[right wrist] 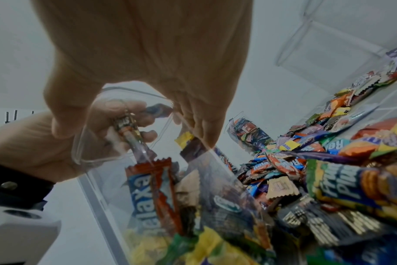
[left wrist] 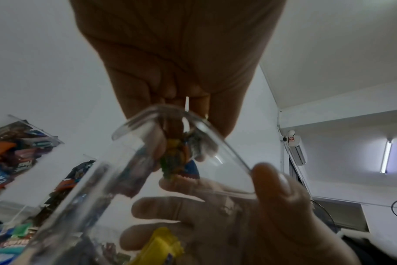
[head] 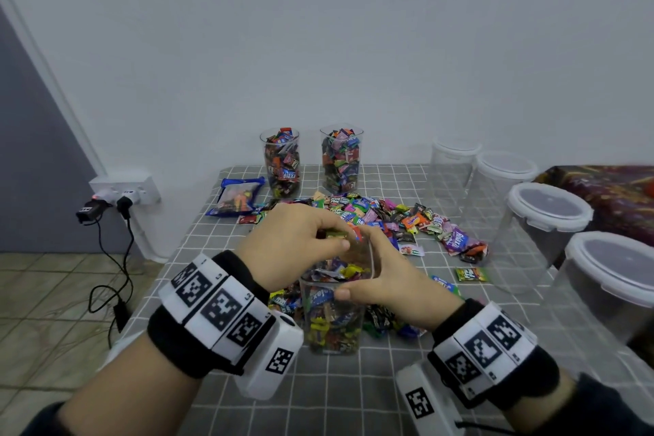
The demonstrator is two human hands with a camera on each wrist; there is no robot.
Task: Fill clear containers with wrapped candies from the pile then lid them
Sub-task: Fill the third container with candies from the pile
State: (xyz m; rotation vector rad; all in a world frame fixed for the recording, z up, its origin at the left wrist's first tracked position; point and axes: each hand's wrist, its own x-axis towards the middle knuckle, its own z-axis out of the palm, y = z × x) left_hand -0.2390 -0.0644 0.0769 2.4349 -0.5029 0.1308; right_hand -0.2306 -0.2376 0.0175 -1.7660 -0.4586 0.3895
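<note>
Standing near the front edge of the grey grid-patterned tablecloth (head: 354,400), the tall clear plastic container (head: 332,315) is filled almost to its rim with wrapped candies; the right hand (head: 385,280) curls round its upper part, thumb on the near wall and fingers on the far side; above its mouth the left hand (head: 293,241) pinches a few wrapped candies (left wrist: 177,157) between thumb and fingertips, lowered just inside the rim; behind the container spreads the loose pile of colourful wrapped candies (head: 389,219); beyond the pile, against the white wall, stand two more clear containers (head: 281,163) full of candies and without lids; left of the pile lies a blue candy bag (head: 237,196); to the container's right runs a row of empty clear tubs with white lids (head: 548,209).
</note>
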